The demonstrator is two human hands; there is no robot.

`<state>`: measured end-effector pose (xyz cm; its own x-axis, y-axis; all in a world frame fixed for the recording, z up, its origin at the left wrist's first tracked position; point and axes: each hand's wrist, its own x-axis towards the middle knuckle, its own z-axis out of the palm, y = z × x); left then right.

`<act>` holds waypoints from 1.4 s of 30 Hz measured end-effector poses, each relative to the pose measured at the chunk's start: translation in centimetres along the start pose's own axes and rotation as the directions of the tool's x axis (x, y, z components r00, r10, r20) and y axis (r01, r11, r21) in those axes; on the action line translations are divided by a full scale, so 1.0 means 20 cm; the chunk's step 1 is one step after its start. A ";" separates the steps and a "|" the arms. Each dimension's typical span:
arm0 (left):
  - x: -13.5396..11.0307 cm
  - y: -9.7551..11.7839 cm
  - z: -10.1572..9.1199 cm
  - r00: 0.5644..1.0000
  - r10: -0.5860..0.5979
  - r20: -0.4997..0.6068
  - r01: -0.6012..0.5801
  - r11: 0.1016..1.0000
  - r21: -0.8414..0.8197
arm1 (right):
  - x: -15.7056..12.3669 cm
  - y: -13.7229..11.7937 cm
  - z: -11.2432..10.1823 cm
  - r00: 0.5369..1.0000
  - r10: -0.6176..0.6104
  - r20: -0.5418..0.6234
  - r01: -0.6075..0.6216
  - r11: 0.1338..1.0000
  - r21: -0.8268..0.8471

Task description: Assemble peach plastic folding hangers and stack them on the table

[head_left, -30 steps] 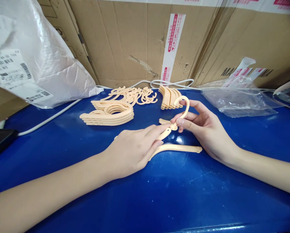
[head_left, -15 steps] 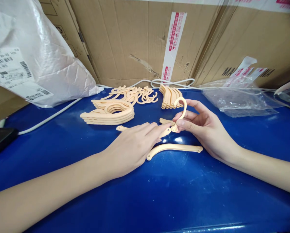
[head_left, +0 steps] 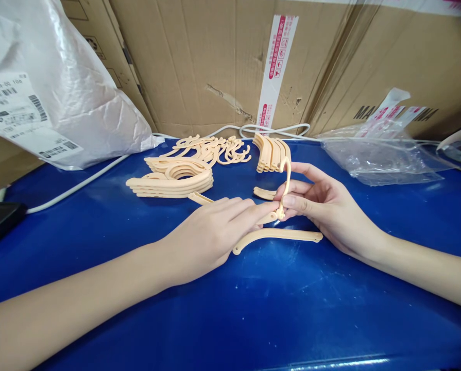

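Note:
Between the thumb and fingers of my right hand (head_left: 311,198) is a cream plastic hanger hook (head_left: 288,183), upright, its curved end at the top. My left hand (head_left: 218,232) is closed over a cream hanger arm (head_left: 200,198); its far end shows left of the fingers, its near end meets the base of the hook. Whether the two parts are joined I cannot tell. In front of my fingertips a loose curved hanger arm (head_left: 280,235) lies on the blue table (head_left: 253,319). Another short piece (head_left: 264,193) shows behind my fingers, partly hidden.
Stacked folded hangers (head_left: 170,180) stand at the back left, beside a pile of loose hooks (head_left: 215,149). A row of hanger arms (head_left: 271,152) lies behind my right hand. A clear plastic bag (head_left: 380,159), a white parcel (head_left: 68,98), a cable (head_left: 79,183) and cardboard boxes (head_left: 199,62) surround them.
The hook has turned to show more of its edge, and its base has come down to the hanger arm's end. The arm's end has shifted slightly right under my left fingers.

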<state>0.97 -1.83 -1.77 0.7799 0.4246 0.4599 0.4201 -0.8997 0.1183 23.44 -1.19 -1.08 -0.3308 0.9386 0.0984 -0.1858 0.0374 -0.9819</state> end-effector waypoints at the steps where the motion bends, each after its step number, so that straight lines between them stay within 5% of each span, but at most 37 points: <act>1: 0.00 0.00 0.00 1.000 0.003 -0.010 -0.003 1.000 -0.011 | 0.00 0.00 0.00 1.000 0.001 0.011 -0.001 1.000 -0.007; 17: -0.02 0.00 0.01 0.990 0.058 -0.131 -0.060 0.998 -0.015 | -0.01 0.00 -0.01 0.998 0.044 0.033 -0.042 0.997 -0.062; 42: -0.02 0.00 0.00 0.998 0.016 -0.058 -0.020 0.998 -0.062 | -0.02 -0.01 0.01 0.995 -0.089 -0.036 0.075 0.955 -0.286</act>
<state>0.70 -2.09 -2.02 0.7585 0.4033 0.5119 0.3749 -0.9126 0.1634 23.37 -1.75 -0.87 -0.2793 0.9432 0.1797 0.0625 0.2046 -0.9769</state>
